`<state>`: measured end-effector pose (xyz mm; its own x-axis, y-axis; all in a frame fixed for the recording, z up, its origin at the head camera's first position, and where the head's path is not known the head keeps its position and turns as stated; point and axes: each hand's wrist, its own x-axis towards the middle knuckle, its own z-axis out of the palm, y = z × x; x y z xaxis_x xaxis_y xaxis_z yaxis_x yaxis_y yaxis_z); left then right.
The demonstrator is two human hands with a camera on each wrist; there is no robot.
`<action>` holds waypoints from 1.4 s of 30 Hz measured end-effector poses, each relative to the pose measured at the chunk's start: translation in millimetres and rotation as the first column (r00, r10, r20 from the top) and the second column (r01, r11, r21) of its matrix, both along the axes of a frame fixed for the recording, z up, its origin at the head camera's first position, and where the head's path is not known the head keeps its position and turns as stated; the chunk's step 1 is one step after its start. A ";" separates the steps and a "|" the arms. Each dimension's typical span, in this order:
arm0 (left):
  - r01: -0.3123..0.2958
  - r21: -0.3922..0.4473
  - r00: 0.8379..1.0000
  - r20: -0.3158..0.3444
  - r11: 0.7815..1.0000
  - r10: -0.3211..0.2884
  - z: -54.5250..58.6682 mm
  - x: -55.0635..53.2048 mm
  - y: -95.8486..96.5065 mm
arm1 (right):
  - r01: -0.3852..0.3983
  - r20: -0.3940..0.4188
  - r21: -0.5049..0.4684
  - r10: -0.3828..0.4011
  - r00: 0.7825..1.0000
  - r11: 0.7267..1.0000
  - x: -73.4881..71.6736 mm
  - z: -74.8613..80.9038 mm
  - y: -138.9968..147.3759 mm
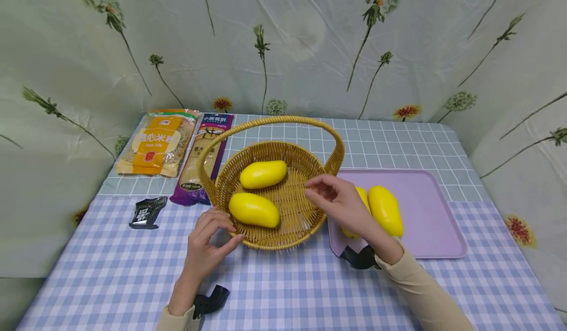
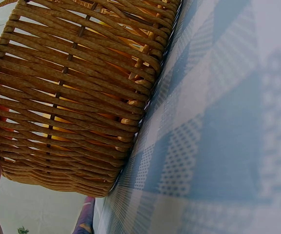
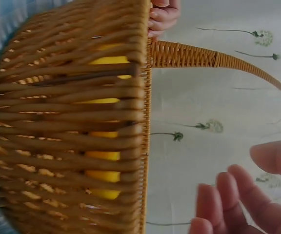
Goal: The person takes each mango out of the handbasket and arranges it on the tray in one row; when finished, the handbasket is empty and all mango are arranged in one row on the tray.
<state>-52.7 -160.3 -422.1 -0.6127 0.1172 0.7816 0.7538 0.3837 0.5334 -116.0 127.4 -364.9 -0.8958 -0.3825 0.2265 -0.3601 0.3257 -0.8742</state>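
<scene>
A round wicker basket (image 1: 296,190) with a tall arched handle stands in the middle of the table. Inside it lie two yellow mangoes, one behind (image 1: 263,174) and one nearer the front (image 1: 254,210). At the basket's front left, my left hand (image 1: 204,245) holds the rim between thumb and fingers. My right hand (image 1: 340,202) hovers over the right side of the rim, fingers loosely bent, thumb apart, with nothing in it. Beneath and beside that hand, a lilac tray (image 1: 427,217) bears a mango (image 1: 385,210) and another mango (image 1: 362,196), which the hand partly hides.
Left of the basket lie a purple pasta pack (image 1: 201,161) and an orange-and-clear food bag (image 1: 155,146). A small black wrapper (image 1: 148,213) sits in front of them on the checked tablecloth (image 1: 110,272). A flowered curtain (image 1: 301,40) hangs behind the table.
</scene>
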 end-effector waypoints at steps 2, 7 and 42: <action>0.002 0.001 1.000 0.003 1.000 -0.002 -0.1 0.1 0.2 | -0.017 0.021 0.043 0.016 1.000 0.999 -2.7 3.0 -4.5; 0.002 0.006 1.000 0.001 1.000 -0.002 -1.0 -0.1 0.3 | -0.053 0.007 0.134 0.053 0.999 0.990 -10.0 9.9 -15.3; -0.005 -0.003 1.000 0.016 1.000 0.005 -1.1 0.3 -0.7 | -0.346 0.097 0.465 0.342 0.935 0.815 -43.4 13.2 -76.3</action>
<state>-52.4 -160.9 -423.1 -0.6254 0.1163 0.7716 0.7435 0.3887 0.5441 -159.4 51.1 -351.7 -0.6866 -0.7241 -0.0654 -0.5193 0.5514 -0.6529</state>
